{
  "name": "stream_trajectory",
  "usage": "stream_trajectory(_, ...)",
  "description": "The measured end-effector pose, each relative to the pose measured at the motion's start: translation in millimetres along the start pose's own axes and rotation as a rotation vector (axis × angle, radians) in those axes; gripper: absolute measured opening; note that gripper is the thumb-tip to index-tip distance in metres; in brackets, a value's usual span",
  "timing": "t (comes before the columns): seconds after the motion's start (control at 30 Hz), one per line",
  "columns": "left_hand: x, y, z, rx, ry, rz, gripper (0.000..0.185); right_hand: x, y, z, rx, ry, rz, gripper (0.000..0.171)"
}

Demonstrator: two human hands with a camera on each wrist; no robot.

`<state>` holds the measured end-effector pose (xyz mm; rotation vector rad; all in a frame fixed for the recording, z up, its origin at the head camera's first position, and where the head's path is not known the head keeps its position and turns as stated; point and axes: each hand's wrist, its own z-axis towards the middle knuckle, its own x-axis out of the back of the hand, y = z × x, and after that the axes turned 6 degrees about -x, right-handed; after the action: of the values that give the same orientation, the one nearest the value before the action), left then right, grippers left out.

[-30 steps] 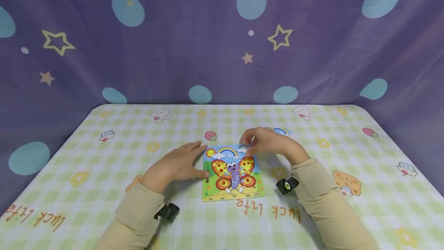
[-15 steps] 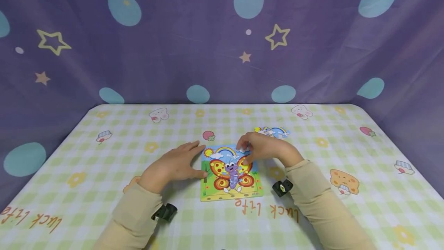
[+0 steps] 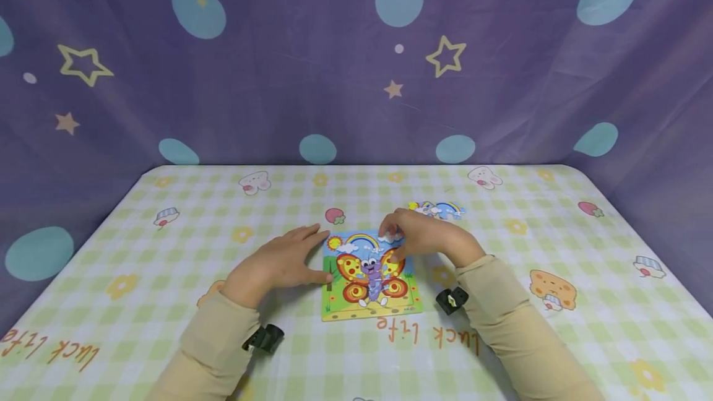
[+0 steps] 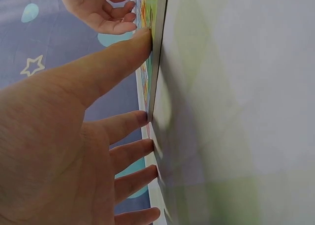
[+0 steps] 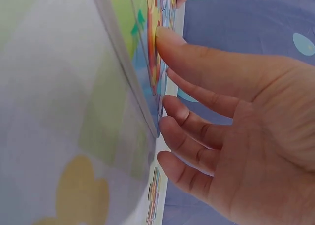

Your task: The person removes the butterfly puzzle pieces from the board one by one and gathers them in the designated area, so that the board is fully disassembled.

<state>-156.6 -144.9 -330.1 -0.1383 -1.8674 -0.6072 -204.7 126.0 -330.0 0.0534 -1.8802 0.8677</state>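
Checked green tablecloth [image 3: 139, 252], purple starry backdrop [image 3: 278, 79], both hands' fingers flat on butterfly puzzle [image 3: 370, 277]

Butterfly puzzle board [image 3: 370, 277]: yellow frame; picture showed a purple-bodied butterfly with orange-red wings spotted yellow and red, blue sky, rainbow, yellow sun, green grass. Tablecloth [image 3: 139, 252] under the board: pale green and white check, printed with yellow flowers, pink strawberries, orange bears and orange "luck life" lettering. Backdrop curtain [image 3: 267, 67] behind the board: purple, with teal ovals and yellow outlined stars. Sleeves [image 3: 217, 339] beside the board: plain beige.
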Motion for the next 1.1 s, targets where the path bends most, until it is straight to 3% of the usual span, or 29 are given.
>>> stream_trajectory(0.9, 2.0, 2.9, 0.0, 0.011, -0.007, 0.0, 0.088, -0.8, -3.8, -3.1, -0.023, -0.005, -0.035, 0.039)
stream_trajectory(1.1, 1.5, 2.3, 1.2, 0.015, -0.011, 0.0, 0.089, -1.1, -6.1, -2.0, -0.075, -0.012, -0.021, 0.041)
